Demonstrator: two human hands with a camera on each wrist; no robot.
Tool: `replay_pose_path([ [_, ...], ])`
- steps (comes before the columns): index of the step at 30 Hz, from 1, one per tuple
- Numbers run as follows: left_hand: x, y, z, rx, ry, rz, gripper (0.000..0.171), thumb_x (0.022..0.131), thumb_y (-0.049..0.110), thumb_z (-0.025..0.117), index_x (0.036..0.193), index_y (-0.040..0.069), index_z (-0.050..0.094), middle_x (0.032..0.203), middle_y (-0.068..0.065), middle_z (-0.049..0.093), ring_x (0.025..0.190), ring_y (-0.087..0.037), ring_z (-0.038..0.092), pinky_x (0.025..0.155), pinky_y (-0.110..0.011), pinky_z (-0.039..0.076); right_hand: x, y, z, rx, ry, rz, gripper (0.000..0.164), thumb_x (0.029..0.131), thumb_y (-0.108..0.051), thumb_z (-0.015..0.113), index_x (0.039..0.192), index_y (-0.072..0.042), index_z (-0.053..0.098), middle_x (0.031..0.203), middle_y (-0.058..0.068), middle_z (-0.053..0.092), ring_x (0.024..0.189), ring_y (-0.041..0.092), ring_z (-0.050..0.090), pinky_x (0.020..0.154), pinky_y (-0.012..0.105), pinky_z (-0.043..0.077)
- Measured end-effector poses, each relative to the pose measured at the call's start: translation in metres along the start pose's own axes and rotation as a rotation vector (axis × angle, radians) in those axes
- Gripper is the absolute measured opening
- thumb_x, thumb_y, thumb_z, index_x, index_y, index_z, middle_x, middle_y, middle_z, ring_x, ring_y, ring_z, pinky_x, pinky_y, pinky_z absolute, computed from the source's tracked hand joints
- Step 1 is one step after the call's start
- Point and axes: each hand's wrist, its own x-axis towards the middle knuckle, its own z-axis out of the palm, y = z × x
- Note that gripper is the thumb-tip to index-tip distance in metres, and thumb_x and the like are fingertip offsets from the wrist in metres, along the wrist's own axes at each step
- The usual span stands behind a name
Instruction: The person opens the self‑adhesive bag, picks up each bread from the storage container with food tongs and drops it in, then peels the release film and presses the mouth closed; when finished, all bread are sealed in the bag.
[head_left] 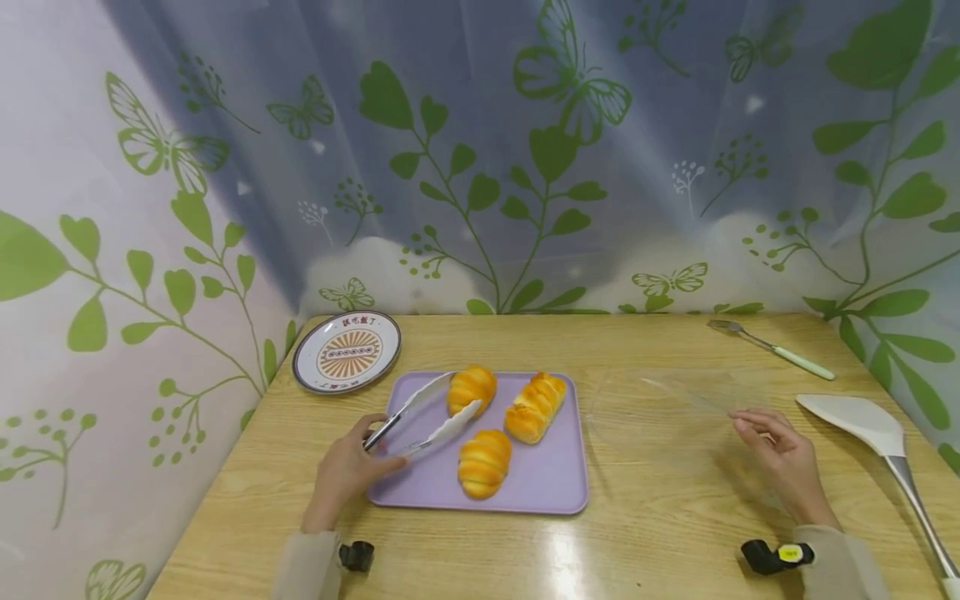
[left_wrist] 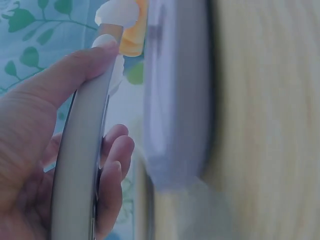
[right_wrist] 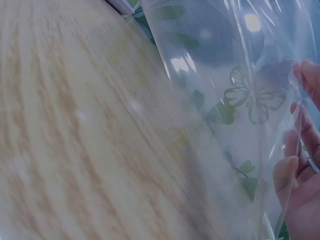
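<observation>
One table (head_left: 637,537): wood-grained, filling the lower part of the frame.
Purple tray (head_left: 553,493): lower centre-left of the frame, bearing three bread rolls.
Clear bag (right_wrist: 235,110): right of the tray in the head view; lifting a single layer would likely help part its slack sides.
Plate (head_left: 348,353): left of the frame, above the tray's corner.
Tongs (left_wrist: 82,145): arms spread, tips about the upper roll (head_left: 474,388); contact unclear. Best squeezed evenly and gently, as the roll looks soft.
Hands: well apart; the left hand (head_left: 348,458) grips the tongs, the right hand (head_left: 782,454) pinches the bag's edge.
Writing: Chinese characters on the plate's upper and lower rim, apparently ending 吃飯了; the right wrist's yellow label (head_left: 791,553) is too small to read.
</observation>
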Motion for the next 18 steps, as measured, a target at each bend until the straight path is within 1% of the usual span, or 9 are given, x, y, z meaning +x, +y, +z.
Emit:
replay_pose_path([
  [2,0.001,0.006,0.001,-0.024,0.017,0.019,0.076,0.066,0.039,0.088,0.131,0.016,0.056,0.103,-0.006,0.072,0.081,-0.018,0.061,0.067,-0.031,0.044,0.000,0.000,0.000,-0.042,0.006,-0.003,0.022,0.095,0.005,0.055,0.112,0.002,0.069,0.109,-0.020,0.058,0.090,-0.005,0.055,0.078,0.005,0.045],
  [4,0.001,0.016,0.001,-0.068,0.022,0.048,0.075,0.066,0.037,0.089,0.130,0.017,0.057,0.100,-0.003,0.072,0.075,-0.014,0.057,0.064,-0.027,0.042,0.000,0.000,0.001,-0.071,0.009,0.004,0.022,0.095,0.004,0.055,0.113,0.003,0.068,0.109,-0.021,0.058,0.089,-0.005,0.054,0.077,0.005,0.045],
  [7,0.000,0.037,0.000,-0.129,0.016,0.118,0.070,0.066,0.032,0.090,0.127,0.017,0.058,0.096,-0.004,0.071,0.065,-0.008,0.051,0.057,-0.022,0.039,-0.001,0.000,0.001,-0.151,0.018,0.003,0.022,0.095,0.002,0.056,0.114,0.006,0.067,0.109,-0.025,0.056,0.089,-0.006,0.054,0.075,0.007,0.044],
  [9,-0.002,0.053,0.001,-0.159,0.003,0.178,0.068,0.066,0.028,0.090,0.125,0.017,0.059,0.095,-0.006,0.071,0.062,-0.006,0.050,0.054,-0.020,0.040,-0.001,-0.001,0.001,-0.173,0.020,0.001,0.022,0.095,0.002,0.057,0.114,0.007,0.066,0.108,-0.026,0.056,0.088,-0.006,0.053,0.073,0.008,0.044],
  [12,-0.003,0.078,0.006,-0.151,-0.017,0.283,0.064,0.065,0.028,0.090,0.122,0.018,0.061,0.090,-0.004,0.070,0.057,-0.003,0.048,0.051,-0.019,0.039,0.000,-0.002,0.001,-0.183,0.024,-0.009,0.022,0.094,0.002,0.058,0.113,0.008,0.066,0.108,-0.026,0.056,0.088,-0.006,0.053,0.073,0.008,0.043],
  [14,-0.002,0.093,0.012,-0.135,-0.050,0.338,0.064,0.066,0.030,0.089,0.122,0.020,0.061,0.089,-0.002,0.070,0.057,-0.003,0.048,0.051,-0.020,0.039,0.001,-0.002,0.001,-0.183,0.026,-0.013,0.021,0.094,0.003,0.058,0.113,0.008,0.067,0.108,-0.026,0.057,0.088,-0.005,0.053,0.073,0.008,0.043],
  [16,-0.001,0.105,0.020,-0.110,-0.093,0.368,0.064,0.067,0.035,0.088,0.123,0.023,0.061,0.090,0.001,0.071,0.058,-0.003,0.048,0.052,-0.021,0.039,0.001,-0.002,0.003,-0.177,0.028,-0.010,0.021,0.093,0.003,0.059,0.112,0.009,0.067,0.107,-0.026,0.057,0.088,-0.005,0.053,0.073,0.008,0.043],
  [18,0.000,0.115,0.027,-0.092,-0.142,0.376,0.066,0.067,0.039,0.087,0.125,0.025,0.060,0.092,0.002,0.071,0.062,-0.003,0.050,0.055,-0.022,0.040,0.001,-0.002,0.004,-0.176,0.025,-0.005,0.021,0.093,0.003,0.059,0.112,0.008,0.067,0.106,-0.027,0.057,0.088,-0.005,0.053,0.073,0.008,0.043],
])
